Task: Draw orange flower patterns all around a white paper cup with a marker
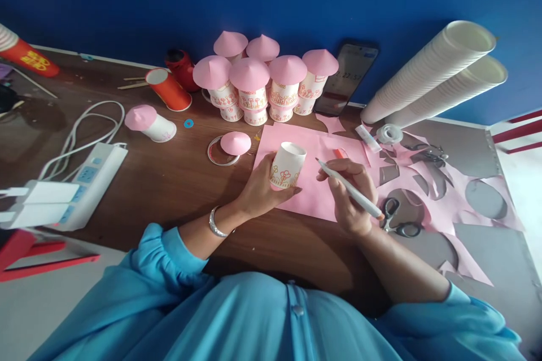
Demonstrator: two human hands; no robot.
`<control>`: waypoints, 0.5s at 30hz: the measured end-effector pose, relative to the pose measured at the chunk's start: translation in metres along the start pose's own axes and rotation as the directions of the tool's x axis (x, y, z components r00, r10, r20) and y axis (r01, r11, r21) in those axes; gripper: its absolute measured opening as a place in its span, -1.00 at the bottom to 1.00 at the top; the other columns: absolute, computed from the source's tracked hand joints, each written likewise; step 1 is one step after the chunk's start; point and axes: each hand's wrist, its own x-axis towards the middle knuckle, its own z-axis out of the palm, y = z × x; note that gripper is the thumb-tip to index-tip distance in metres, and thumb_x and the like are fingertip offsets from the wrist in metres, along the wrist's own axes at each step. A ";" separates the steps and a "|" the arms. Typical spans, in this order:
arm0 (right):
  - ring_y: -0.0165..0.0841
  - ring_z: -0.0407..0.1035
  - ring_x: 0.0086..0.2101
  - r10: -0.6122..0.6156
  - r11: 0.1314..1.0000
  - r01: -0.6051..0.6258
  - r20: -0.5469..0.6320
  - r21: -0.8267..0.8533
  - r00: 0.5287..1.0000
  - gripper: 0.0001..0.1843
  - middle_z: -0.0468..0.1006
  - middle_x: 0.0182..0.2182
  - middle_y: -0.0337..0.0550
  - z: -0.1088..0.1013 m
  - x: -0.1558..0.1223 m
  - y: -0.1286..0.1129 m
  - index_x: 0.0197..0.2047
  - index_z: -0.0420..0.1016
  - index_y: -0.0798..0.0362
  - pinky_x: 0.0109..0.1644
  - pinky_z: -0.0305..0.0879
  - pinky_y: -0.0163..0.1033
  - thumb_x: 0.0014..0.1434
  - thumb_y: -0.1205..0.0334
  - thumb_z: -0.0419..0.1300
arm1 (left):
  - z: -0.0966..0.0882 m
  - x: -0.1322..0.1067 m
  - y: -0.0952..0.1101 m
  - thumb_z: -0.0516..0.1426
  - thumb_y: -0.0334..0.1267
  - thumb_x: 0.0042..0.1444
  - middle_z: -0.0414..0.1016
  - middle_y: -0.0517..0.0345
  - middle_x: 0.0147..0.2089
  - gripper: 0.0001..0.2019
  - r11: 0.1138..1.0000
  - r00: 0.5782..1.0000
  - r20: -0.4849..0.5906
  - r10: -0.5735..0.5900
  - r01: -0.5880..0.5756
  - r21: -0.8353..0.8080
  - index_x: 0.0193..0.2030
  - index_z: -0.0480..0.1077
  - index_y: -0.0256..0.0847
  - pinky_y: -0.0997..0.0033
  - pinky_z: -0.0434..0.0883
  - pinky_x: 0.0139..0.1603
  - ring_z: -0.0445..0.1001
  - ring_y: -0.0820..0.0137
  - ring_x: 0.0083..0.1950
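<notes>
My left hand (265, 189) is wrapped round a white paper cup (292, 159), held slightly tilted. Flowers and grass strokes in red and yellow-brown decorate its lower part. In my right hand (353, 197) is a white marker (353, 190) with an orange-brown end near the wrist; its tip points toward the cup but stays apart from it. Both hands are over a pink paper sheet (313, 203), where a small orange-red marker cap (339, 153) lies. To the left, a pink paper cone (236, 143) rests by a white ring (213, 152).
Several decorated cups with pink cone roofs (249, 74) stand at the wall beside a phone (348, 76). Tall cup stacks (427, 76) lean right. Scissors (398, 220), a tape roll (389, 133) and cut pink scraps (449, 194) lie right. A power strip (95, 186) lies left.
</notes>
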 end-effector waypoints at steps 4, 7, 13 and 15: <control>-0.23 0.57 -0.16 -0.151 0.981 0.161 0.089 -0.110 0.984 -0.78 0.63 -0.19 -0.09 -0.001 0.003 -0.016 0.03 0.50 -0.02 -0.07 0.55 -0.04 0.34 0.34 0.25 | 0.000 0.002 -0.001 0.44 -0.03 -0.01 0.58 -0.04 0.02 -0.33 1.000 1.000 0.008 -0.011 0.011 0.017 0.12 0.23 -0.19 0.15 0.57 -0.04 0.61 0.14 -0.01; -0.18 0.59 -0.16 -0.229 0.954 0.255 0.166 -0.156 0.959 -0.67 0.65 -0.17 -0.06 0.001 0.007 -0.024 0.08 0.48 -0.03 -0.10 0.57 -0.02 0.28 0.42 0.26 | 0.002 0.003 -0.003 0.44 -0.02 -0.01 0.58 -0.04 -0.01 -0.33 1.000 1.000 0.007 0.003 -0.003 -0.017 0.12 0.24 -0.18 0.14 0.55 -0.05 0.60 0.13 -0.03; -0.12 0.61 -0.12 -0.275 0.930 0.305 0.161 -0.207 0.948 -0.64 0.66 -0.17 -0.04 0.009 0.014 -0.020 0.10 0.47 -0.05 -0.05 0.59 0.07 0.27 0.42 0.25 | 0.005 0.003 -0.004 0.44 0.01 -0.02 0.57 -0.01 -0.04 -0.33 0.999 1.000 -0.015 0.009 -0.009 -0.037 0.12 0.27 -0.17 0.16 0.50 -0.09 0.58 0.12 -0.06; -0.10 0.62 -0.07 -0.244 0.937 0.271 0.140 -0.222 0.960 -0.65 0.67 -0.13 -0.03 0.012 0.014 -0.016 0.11 0.47 -0.07 -0.04 0.59 0.08 0.29 0.40 0.24 | 0.005 0.004 -0.004 0.44 0.00 -0.02 0.56 -0.02 -0.01 -0.33 1.000 1.000 -0.024 0.017 -0.018 -0.010 0.13 0.26 -0.17 0.15 0.50 -0.06 0.57 0.11 -0.03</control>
